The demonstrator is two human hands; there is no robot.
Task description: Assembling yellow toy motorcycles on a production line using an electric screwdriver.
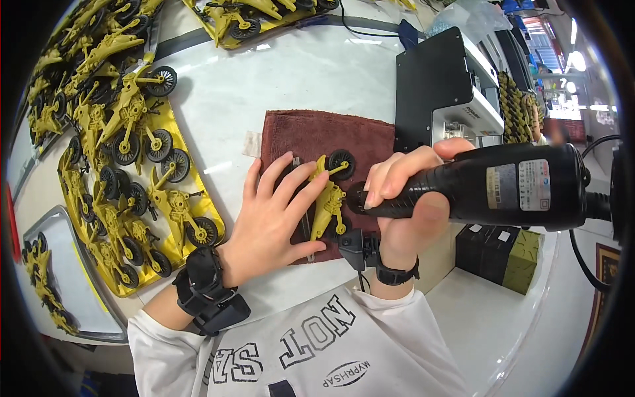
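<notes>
Presumably for steadiness, the left hand (pixel 268 212) rests spread fingers on the model motorcycle (pixel 329 206), likely cushioned by the maroon towel (pixel 284 135); the right hand (pixel 411 226) wraps tightly around the power tool (pixel 473 182).

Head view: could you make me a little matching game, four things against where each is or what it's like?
1. Left hand
2. Power tool
3. Cloth
4. Black-sided machine

A. dark red, lying flat
B. past the cloth's far right corner
C. fingers on a small yellow motorcycle
D. gripped in the right hand

Pairs: 1-C, 2-D, 3-A, 4-B
</notes>
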